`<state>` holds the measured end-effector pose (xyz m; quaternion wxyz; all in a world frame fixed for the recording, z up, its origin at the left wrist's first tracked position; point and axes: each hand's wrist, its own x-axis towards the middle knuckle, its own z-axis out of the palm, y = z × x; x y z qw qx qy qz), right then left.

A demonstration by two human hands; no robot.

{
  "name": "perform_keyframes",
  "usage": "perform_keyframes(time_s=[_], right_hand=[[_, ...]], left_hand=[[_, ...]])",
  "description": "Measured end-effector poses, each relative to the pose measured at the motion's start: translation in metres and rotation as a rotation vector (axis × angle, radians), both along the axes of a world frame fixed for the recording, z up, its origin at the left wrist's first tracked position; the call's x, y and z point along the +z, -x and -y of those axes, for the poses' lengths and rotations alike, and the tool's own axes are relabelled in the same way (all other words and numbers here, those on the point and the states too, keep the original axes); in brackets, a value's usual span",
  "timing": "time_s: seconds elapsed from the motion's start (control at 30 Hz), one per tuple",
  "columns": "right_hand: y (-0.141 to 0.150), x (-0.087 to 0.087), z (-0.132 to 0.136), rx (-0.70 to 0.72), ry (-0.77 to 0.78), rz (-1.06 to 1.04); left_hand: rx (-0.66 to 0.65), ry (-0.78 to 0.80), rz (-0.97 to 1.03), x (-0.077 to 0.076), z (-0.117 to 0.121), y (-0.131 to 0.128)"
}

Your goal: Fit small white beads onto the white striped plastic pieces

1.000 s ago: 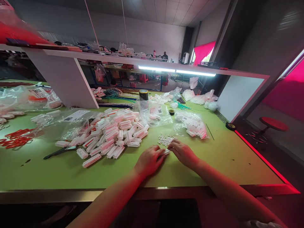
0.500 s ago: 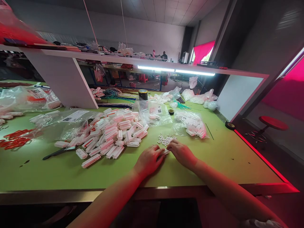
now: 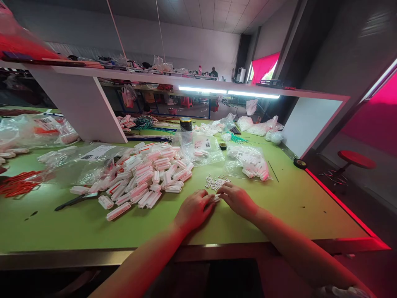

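Observation:
My left hand (image 3: pixel 192 210) rests on the green table (image 3: pixel 263 223), its fingers closed round a small white plastic connector housing (image 3: pixel 215 199). Most of that housing is hidden by the fingers. At its right end, my right hand (image 3: pixel 238 201) has thumb and fingers pinched together; whatever they hold is too small to make out. Just beyond both hands lies a loose heap of tiny white plastic pieces (image 3: pixel 214 183). A large pile of white connector housings (image 3: pixel 145 174) spreads to the left, some with reddish stripes.
Clear bags of white parts (image 3: pixel 248 161) lie beyond my right hand. Black tape rolls (image 3: pixel 186 123) and wire bundles (image 3: pixel 147 122) sit under the lit shelf (image 3: pixel 155 78). Dark-handled cutters (image 3: pixel 72 201) and orange plastic parts (image 3: pixel 20 184) are at left. A red stool (image 3: pixel 356 160) stands at right.
Both hands stay nearly in place round the housing, with only slight finger motion. The orange parts at far left have shifted, and a blurred reddish shape appears at the left edge.

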<state>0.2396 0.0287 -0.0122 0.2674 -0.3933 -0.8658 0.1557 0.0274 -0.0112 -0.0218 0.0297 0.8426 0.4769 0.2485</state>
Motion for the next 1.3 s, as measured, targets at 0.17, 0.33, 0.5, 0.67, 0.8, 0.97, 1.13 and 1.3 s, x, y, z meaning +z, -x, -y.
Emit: perform_keyframes(time_s=[0.17, 0.33, 0.5, 0.67, 0.8, 0.97, 1.13, 1.3], right_hand=[[-0.012, 0.001, -0.015, -0.063, -0.019, -0.132], [-0.019, -0.004, -0.024, -0.127, -0.039, -0.056], [-0.014, -0.009, -0.023, -0.132, -0.002, 0.015], [-0.004, -0.014, -0.025, -0.171, -0.007, 0.167], [-0.003, -0.01, -0.024, -0.177, -0.028, 0.125], [-0.003, 0.0, -0.012, 0.006, -0.049, -0.083], [0.001, 0.001, -0.003, 0.045, -0.076, 0.01], [0.002, -0.004, -0.001, -0.004, -0.155, 0.21]], left_hand=[[-0.008, -0.033, -0.04, -0.001, 0.0, 0.001], [-0.036, -0.046, -0.13, 0.0, 0.0, 0.002], [-0.026, -0.054, -0.245, 0.003, 0.002, -0.002], [-0.014, -0.036, -0.229, 0.003, 0.002, -0.002], [-0.012, 0.0, -0.113, -0.001, -0.001, 0.001], [0.016, -0.016, -0.052, -0.005, -0.003, 0.001], [0.026, -0.017, -0.058, -0.005, -0.003, 0.001], [0.033, -0.031, -0.05, -0.005, -0.003, 0.001]])
